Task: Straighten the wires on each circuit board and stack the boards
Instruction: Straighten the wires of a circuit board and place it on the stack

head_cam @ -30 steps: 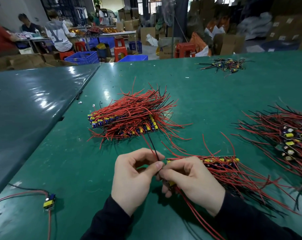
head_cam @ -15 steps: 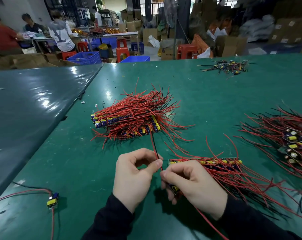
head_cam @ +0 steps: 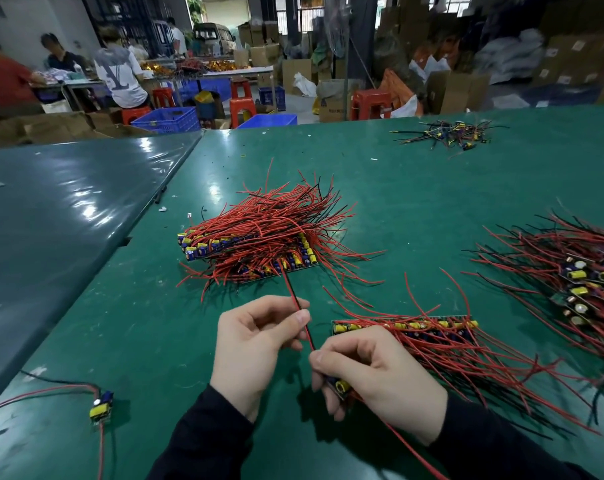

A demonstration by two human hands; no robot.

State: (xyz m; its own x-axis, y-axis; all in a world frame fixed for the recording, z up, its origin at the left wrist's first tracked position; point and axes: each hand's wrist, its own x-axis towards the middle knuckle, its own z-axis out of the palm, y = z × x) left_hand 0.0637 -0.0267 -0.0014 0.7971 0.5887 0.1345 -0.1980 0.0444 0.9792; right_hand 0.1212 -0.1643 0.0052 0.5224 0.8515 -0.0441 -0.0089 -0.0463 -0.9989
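On the green worktop (head_cam: 414,188) I see my left hand (head_cam: 255,344) has slid farther up the red-and-black wire pair (head_cam: 298,311) it pinches, drawing it straighter, while my right hand (head_cam: 369,375) grips the small board (head_cam: 340,386), nearly stack-ready.

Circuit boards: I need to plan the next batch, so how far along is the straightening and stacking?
Done: a stack of boards lies mid-table, with a row nearer. In hand: the right hand grips one small board while the left hand pinches its red and black wires. Left: the tangled pile at right and a lone board at left.
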